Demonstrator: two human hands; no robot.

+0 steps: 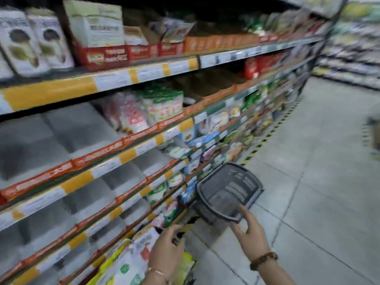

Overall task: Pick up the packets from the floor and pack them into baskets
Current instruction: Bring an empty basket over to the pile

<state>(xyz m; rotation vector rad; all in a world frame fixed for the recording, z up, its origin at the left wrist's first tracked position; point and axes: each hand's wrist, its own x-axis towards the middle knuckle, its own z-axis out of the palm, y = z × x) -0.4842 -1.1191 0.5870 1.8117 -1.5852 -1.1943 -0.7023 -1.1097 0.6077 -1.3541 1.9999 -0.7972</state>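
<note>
From the head camera, one dark grey basket (228,192) sits on the grey tiled floor (318,182). It is just beside the bottom of the shop shelves (144,70), which are to the left of the basket. The whole picture is blurry.

There are two hands, both nearer the camera than the basket. The right hand (249,233) is at the near edge of the basket. Its fingers (243,211) are straight and spread apart. One fingertip is at the basket's near rim, but it is too blurry to tell if it touches. This hand holds nothing.

The left hand (166,243) is to the near left of the basket, apart from it. Its fingers (177,240) are bent a little. I cannot tell if they hold anything.

The packets (131,262) are to the near left of the basket, just beside the left hand. At least two show, one white and one yellow. They are low down by the bottom shelf.

Each wrist has one bracelet: a brown bead bracelet (264,260) on the right, a thin bracelet (156,271) on the left.

One yellow and black stripe (273,128) runs on the floor beyond the basket, along the shelves.
</note>
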